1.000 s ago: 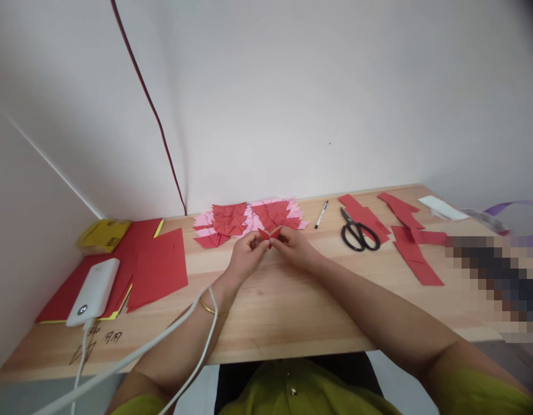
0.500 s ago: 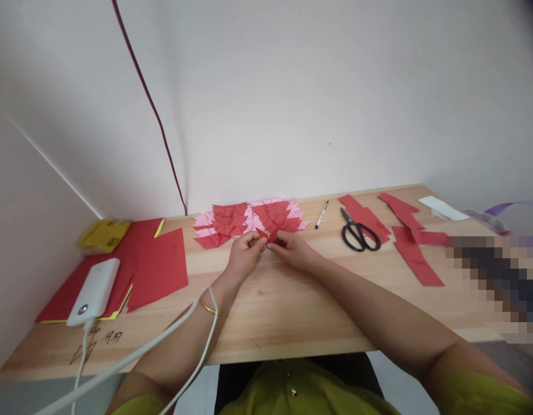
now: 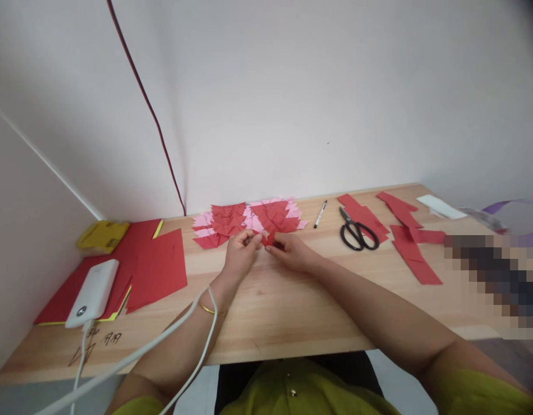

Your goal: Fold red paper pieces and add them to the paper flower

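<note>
Slightly farther apart, left hand (image 3: 241,252) and right hand (image 3: 294,252) pinch small, pointed, red folded paper (image 3: 270,238) left of the scissors (image 3: 358,232).

The left hand (image 3: 241,252) and right hand (image 3: 294,252) pinched a small red paper piece (image 3: 270,238) — just in front of the folded papers (image 3: 229,219), red and pink. Scissors (image 3: 351,223) lay to the right — a power bank (image 3: 93,291) to the left.

Cannot see the small red paper (image 3: 270,238) whole behind left hand (image 3: 242,251) and right hand (image 3: 294,252), nor the cut-off top of the cable (image 3: 157,121).
</note>
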`<move>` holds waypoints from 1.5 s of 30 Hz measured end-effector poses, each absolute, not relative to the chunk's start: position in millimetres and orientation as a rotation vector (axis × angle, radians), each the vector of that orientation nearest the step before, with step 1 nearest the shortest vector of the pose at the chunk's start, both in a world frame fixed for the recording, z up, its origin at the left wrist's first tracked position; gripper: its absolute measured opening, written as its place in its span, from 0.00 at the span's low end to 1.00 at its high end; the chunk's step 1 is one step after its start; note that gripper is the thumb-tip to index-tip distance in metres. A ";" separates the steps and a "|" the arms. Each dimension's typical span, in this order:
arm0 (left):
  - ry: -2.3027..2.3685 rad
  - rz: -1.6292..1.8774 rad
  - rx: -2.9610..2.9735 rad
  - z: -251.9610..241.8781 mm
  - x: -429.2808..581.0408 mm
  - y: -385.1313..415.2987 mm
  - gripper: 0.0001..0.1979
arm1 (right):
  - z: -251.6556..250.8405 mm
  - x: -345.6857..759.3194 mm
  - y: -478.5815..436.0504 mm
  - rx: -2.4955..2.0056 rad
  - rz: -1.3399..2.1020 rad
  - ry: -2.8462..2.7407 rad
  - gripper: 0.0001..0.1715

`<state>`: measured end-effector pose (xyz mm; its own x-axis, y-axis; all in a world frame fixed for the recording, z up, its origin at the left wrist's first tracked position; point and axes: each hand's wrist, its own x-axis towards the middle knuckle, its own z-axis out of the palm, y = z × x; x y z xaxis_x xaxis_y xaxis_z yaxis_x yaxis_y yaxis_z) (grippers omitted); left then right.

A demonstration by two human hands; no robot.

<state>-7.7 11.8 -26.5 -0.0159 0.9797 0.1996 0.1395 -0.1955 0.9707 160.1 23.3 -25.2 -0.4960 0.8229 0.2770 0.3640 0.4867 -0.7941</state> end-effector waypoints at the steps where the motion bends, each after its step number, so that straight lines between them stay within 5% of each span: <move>1: 1.219 1.298 1.436 -27.0 -7.2 12.0 0.11 | -25.8 160.0 23.5 -0.972 0.895 -2.067 0.15; 45: 1.216 1.206 1.492 -27.7 -5.1 10.3 0.14 | -28.1 159.9 25.8 -0.923 0.970 -2.024 0.14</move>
<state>-5.1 10.3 -27.7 0.0651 0.9843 0.1641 0.1728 -0.1731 0.9696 159.9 25.8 -28.1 -0.5013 0.8188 0.2797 0.2946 0.4655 -0.8346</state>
